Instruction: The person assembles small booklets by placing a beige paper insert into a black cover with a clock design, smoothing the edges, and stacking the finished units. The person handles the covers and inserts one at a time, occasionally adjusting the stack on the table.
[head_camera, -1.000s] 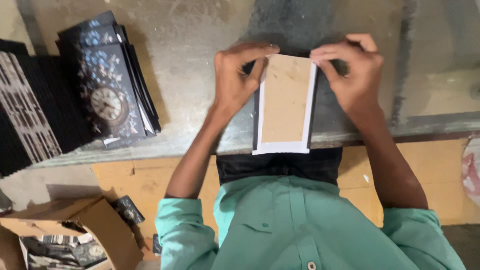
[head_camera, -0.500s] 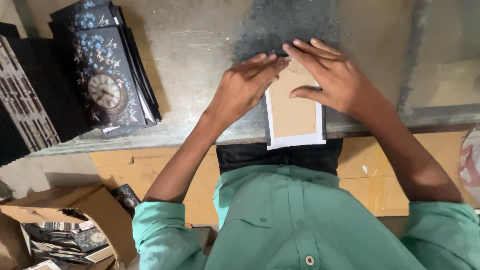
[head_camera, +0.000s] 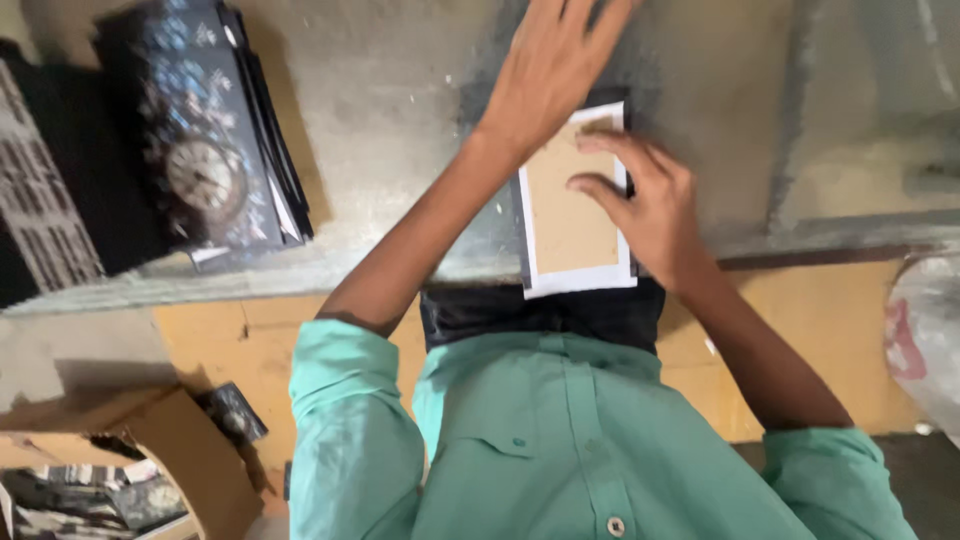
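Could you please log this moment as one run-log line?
left hand: flat, reaching past board | right hand: pressing brown board on white sheet | dark clock-print stack: left, untouched

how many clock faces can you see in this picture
1: a round pale clock face on the top dark floral printed panel of the stack on the grey worktop, far left. Panels beneath may hide more.

The person wears a mint-green button-up shirt (head_camera: 560, 450) with short sleeves rolled into a cuff above each elbow — small round buttons run down the front placket, and a chest pocket with its own button sits beside it. Below the shirt shows a dark, near-black garment (head_camera: 545, 312). Both forearms are bare — the left hand (head_camera: 545, 70) and right hand (head_camera: 650, 205) carry no rings or watch
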